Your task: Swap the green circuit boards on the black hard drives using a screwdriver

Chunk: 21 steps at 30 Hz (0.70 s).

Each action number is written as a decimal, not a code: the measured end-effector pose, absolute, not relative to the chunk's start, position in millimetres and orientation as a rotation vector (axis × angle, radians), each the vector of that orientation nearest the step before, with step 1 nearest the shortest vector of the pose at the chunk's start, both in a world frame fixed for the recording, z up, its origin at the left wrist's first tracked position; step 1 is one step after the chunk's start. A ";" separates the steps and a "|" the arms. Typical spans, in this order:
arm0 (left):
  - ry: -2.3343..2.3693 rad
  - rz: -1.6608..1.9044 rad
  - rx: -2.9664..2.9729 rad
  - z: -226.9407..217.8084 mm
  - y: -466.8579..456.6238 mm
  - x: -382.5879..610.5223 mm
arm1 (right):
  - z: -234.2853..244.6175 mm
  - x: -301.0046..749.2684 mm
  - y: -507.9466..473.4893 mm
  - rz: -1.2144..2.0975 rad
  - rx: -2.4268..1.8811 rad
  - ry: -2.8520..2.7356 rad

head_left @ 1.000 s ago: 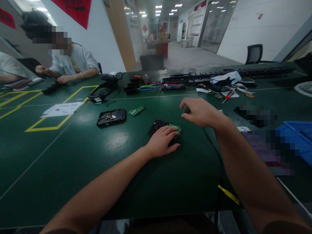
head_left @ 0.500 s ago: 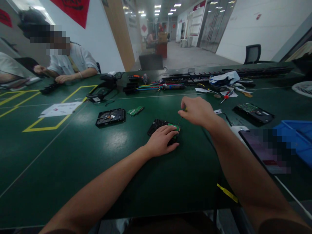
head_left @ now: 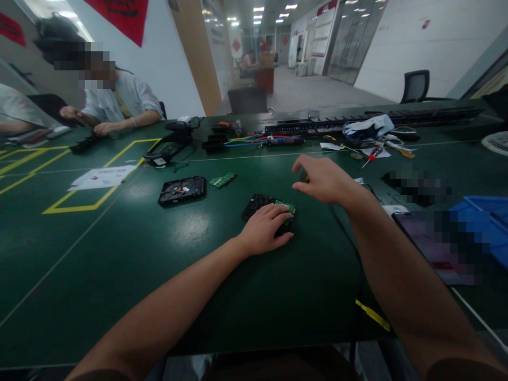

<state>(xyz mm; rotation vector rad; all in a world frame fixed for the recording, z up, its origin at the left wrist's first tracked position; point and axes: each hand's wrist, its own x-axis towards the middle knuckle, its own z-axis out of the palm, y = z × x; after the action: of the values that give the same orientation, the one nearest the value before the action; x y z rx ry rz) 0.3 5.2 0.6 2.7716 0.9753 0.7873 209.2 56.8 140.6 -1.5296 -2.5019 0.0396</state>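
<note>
Right hand fingers have shifted slightly around the screwdriver handle since one second ago; left hand remains in place. Right hand: grasping the handle, shaft angled down toward the hard drive; tip contact cannot be confirmed. Left hand: unclenched, spread over that drive, at twelve o'clock on the table. From it, a second drive lies at nine o'clock, a loose green board at ten.
</note>
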 end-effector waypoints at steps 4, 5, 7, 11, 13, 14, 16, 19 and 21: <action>0.970 0.782 2.772 0.6 4.9 0.2 | 142.3 214.1 57.3 0.170 -1.443 -2.526; 0.966 0.784 2.775 0.8 4.9 0.2 | 142.3 213.8 56.6 0.173 -1.449 -2.528; 0.971 0.791 2.777 1.1 4.8 0.4 | 142.1 212.2 54.9 0.100 -1.537 -2.494; 0.979 0.779 2.775 0.9 4.8 0.4 | 142.0 209.7 52.2 -0.105 -1.768 -2.369; 0.973 0.777 2.777 0.6 4.9 0.2 | 143.5 209.4 51.1 -0.085 -1.738 -2.431; 0.973 0.779 2.777 0.5 4.9 0.1 | 144.6 209.4 50.5 -0.069 -1.687 -2.476; 0.974 0.784 2.775 0.8 4.8 0.1 | 146.9 209.4 49.6 -0.018 -1.546 -2.555; 0.970 0.785 2.770 1.6 4.4 0.2 | 148.2 208.8 48.9 0.068 -1.396 -2.605; 0.971 0.783 2.768 1.7 4.2 0.2 | 147.2 207.6 48.4 0.069 -1.421 -2.580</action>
<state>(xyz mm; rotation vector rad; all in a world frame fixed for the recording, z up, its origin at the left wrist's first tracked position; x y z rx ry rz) 0.2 4.2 1.7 2.7680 0.9712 0.7835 207.6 48.4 147.2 -1.4207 -2.5795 0.0687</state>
